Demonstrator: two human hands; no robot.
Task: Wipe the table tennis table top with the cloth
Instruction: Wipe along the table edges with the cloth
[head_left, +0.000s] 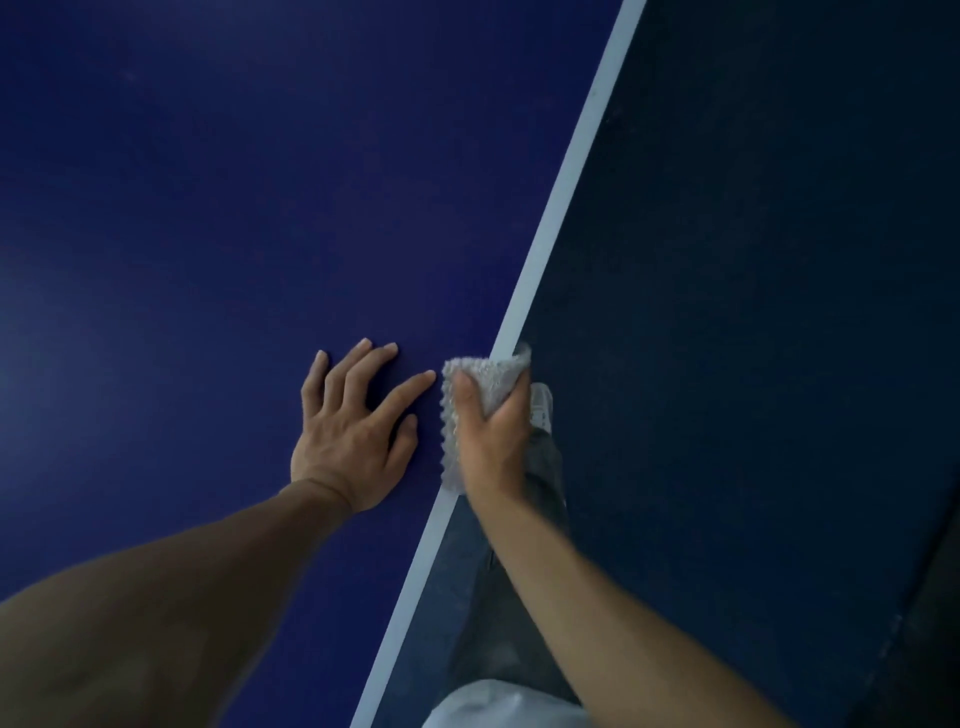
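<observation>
Left forearm (156, 597) out, our left hand (353, 431) lies flat beside the edge line (571, 171); our right hand (493, 436) grips the cloth (485, 376) on it. We judge wiping underway; the counter (208, 182) shows no wiped trace.

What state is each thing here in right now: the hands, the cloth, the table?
Left hand: open, fingers spread, pressed on the table top.
Right hand: curled round the cloth.
Cloth: bunched, lying over the white edge line.
Table top: too dim to tell clean from dusty.

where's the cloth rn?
Head view, lower centre: the cloth is gripped in the right hand on the white edge line, just right of the left hand.
</observation>
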